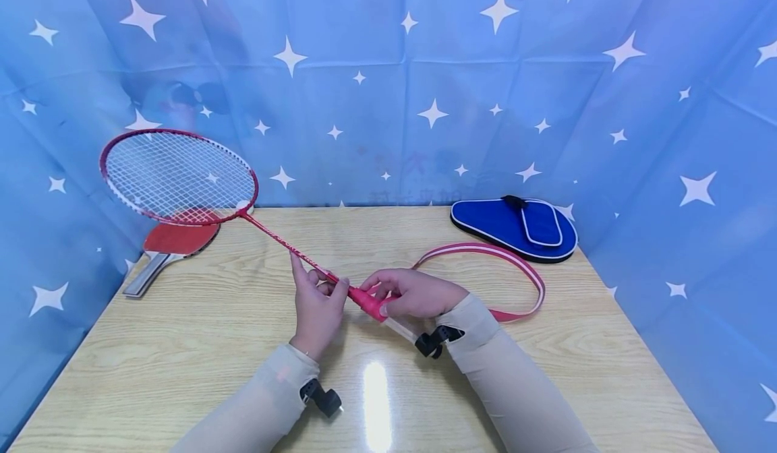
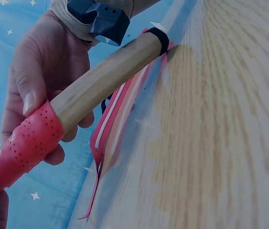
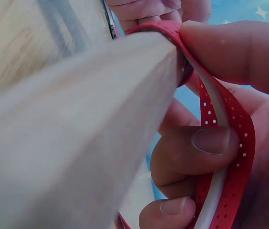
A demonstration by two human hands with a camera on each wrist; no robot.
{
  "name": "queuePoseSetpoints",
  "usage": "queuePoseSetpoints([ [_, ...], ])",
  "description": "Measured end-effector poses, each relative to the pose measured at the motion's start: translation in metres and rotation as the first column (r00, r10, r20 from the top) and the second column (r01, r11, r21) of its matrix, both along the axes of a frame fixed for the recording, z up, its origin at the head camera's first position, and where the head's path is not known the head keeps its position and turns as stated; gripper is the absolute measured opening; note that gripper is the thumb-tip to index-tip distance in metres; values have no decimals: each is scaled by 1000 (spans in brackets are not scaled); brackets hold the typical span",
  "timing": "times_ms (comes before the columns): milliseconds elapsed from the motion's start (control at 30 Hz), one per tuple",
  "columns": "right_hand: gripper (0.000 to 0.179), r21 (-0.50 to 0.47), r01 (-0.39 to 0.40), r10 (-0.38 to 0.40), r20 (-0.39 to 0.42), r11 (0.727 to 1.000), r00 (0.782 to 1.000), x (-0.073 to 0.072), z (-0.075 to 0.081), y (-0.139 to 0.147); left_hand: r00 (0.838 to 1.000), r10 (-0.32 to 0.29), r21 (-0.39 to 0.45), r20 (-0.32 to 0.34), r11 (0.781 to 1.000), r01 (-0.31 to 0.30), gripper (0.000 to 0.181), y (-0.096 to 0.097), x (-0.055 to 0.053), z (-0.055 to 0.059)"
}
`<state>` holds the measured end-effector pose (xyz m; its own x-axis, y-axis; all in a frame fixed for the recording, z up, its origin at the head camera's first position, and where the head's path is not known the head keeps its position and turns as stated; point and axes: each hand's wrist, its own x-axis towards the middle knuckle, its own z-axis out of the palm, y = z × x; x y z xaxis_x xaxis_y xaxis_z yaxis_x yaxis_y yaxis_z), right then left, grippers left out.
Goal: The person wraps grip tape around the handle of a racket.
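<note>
A red badminton racket (image 1: 273,236) slants across the middle of the head view, its strung head raised at the upper left. My left hand (image 1: 318,315) pinches it where the shaft meets the handle. Red perforated grip tape (image 2: 29,143) is wound around the upper handle; the lower part is bare wood (image 2: 108,78) with a black band at the butt. With thumb and fingers, my right hand (image 1: 421,293) holds the tape at the edge of the wound part. The loose tape (image 3: 234,176), with a pale stripe along it, runs through the right fingers and loops out over the table (image 1: 528,271).
At the table's back left lies a table tennis bat (image 1: 182,238) with red rubber, partly behind the racket head. A blue bat case (image 1: 498,224) with white piping lies at the back right. Blue star-printed curtain (image 1: 376,48) hangs around the wooden table (image 1: 182,345).
</note>
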<state>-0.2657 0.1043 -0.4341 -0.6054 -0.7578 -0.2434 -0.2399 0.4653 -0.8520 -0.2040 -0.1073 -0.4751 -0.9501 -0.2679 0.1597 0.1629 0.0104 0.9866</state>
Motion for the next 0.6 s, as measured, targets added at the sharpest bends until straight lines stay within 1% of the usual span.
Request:
queuePoseSetpoints([
  [200,52,0,19,-19,-26,1000,999,-1,-1,-2,1000,9,-11,-1,1000,-9,115,1,1,1],
  [333,52,-3,15,-15,-31,1000,999,-1,-2,-2,1000,17,-18,-7,1000,-17,115,1,1,2],
  [500,52,-11,8,-8,-44,1000,999,-2,-2,-2,1000,15,-5,-9,1000,-15,115,0,1,2],
  [600,52,-13,13,-13,-17,1000,1000,-2,-2,0,1000,15,0,-8,1000,-15,114,1,0,2],
])
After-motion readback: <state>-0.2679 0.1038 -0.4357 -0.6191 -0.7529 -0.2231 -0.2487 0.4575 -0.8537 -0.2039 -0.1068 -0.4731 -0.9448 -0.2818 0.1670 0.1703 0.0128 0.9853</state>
